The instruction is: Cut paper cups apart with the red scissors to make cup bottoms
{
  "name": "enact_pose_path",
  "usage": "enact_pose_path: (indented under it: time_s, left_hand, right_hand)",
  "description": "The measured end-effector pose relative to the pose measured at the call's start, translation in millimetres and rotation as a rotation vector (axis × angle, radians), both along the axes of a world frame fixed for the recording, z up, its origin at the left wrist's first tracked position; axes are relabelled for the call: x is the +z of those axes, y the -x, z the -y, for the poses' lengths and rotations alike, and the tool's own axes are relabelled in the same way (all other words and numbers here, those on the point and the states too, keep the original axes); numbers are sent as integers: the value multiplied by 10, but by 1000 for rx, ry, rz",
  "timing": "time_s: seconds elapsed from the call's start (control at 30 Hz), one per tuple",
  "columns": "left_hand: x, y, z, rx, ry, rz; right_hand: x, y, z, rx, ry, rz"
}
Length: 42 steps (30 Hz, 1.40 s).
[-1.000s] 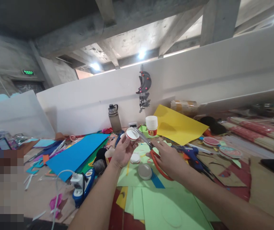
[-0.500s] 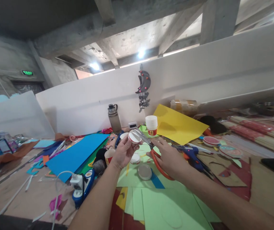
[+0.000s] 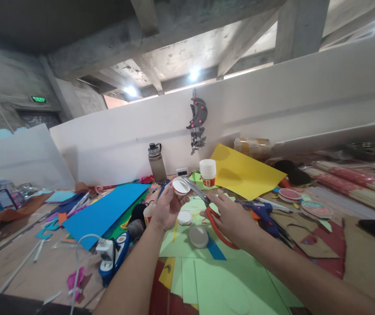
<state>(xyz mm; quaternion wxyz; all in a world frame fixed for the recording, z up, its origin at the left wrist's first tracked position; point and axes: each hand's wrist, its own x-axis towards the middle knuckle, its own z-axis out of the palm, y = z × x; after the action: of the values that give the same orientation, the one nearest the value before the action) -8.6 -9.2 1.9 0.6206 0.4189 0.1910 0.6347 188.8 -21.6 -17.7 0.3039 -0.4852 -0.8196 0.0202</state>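
My left hand (image 3: 167, 208) grips a cut-down paper cup (image 3: 181, 187), a shallow white piece with a red edge, tilted toward me. Orange-handled scissors (image 3: 218, 227) are in my right hand (image 3: 228, 214), their metal blades reaching to the cup piece's rim. Whether the blades cut into it I cannot tell. Beneath my hands, a white round piece (image 3: 185, 218) and a greyish round disc (image 3: 199, 236) lie on light green paper (image 3: 227, 284). A paper cup (image 3: 148, 213) stands partly hidden behind my left hand.
A stack of paper cups (image 3: 208, 171) stands behind my hands, beside a yellow sheet (image 3: 246, 170) and a bottle (image 3: 157, 164). Blue card (image 3: 105, 212) and a power strip (image 3: 113, 258) lie left. To the right are a blue glue gun (image 3: 266, 216) and decorated round pieces (image 3: 315, 209).
The cup piece in my left hand has turned and shifted slightly left. My left hand now covers more of the cup behind it. The scissors stay beside the rim.
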Motion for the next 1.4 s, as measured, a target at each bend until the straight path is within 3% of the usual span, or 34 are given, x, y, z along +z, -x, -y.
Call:
enact_pose_path:
  time_s: [0.87, 1.1, 1.4]
  left_hand:
    - [10, 52, -11, 33, -34, -27]
    - [-1, 30, -9, -37, -8, -70]
    - [35, 37, 13, -13, -36, -95]
  right_hand:
    - [32, 12, 45, -32, -48, 88]
    - [55, -9, 33, -28, -47, 54]
    - [31, -6, 23, -28, -83, 103]
